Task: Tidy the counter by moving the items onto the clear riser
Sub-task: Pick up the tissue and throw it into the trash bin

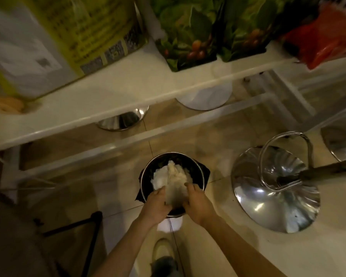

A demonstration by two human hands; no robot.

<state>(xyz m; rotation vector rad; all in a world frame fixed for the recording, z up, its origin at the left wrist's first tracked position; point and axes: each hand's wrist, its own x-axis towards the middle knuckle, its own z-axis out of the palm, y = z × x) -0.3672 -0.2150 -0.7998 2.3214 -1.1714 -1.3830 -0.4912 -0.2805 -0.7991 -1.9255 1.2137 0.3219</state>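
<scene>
Both hands reach down over a round metal bin (173, 182) on the tiled floor (218, 128); the left hand (157, 204) and right hand (197, 204) pinch a crumpled white bag (172, 180) between them. A chrome stool base (276, 188) stands to the right, the white surface (112, 90) above carrying green packets (190, 33)

Both hands, the left hand (155, 204) and the right hand (198, 204), are side by side over the round metal bin (196, 170), a crumpled white paper wad (171, 178) between them. Right of the right hand stands the shiny chrome stool base (276, 198). Beyond the hands runs the clear acrylic riser (112, 92), with leaf-printed bags (190, 31) on it.
</scene>
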